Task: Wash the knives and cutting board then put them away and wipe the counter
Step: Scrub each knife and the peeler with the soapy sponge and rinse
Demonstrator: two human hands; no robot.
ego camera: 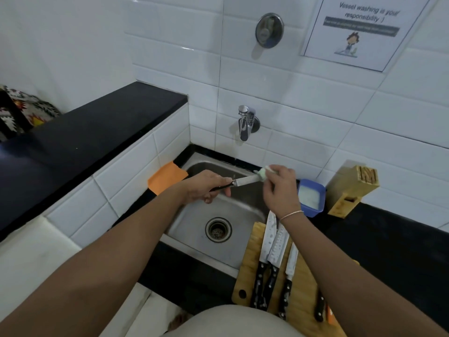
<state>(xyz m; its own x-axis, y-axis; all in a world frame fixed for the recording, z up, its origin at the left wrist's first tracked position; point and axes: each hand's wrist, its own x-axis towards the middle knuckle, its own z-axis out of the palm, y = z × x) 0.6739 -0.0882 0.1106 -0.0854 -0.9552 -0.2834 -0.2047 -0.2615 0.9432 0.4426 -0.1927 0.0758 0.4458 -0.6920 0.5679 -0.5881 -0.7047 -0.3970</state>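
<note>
Over the steel sink [194, 242], under the tap [245, 124]: left hand [209, 187] with grip curled round the black handle of a small knife [243, 182], blade level; right hand [279, 188] pinching a pale green scrubber [261, 175] against the blade tip. On the black worktop [388, 239] just right of the sink, wooden cutting board [247, 268] carrying more soapy knives [272, 251]; beyond it, blue soap tub [312, 197] and knife block [352, 190].

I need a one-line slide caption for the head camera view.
Left hand holds a knife over the sink while the right hand scrubs its blade.
</note>
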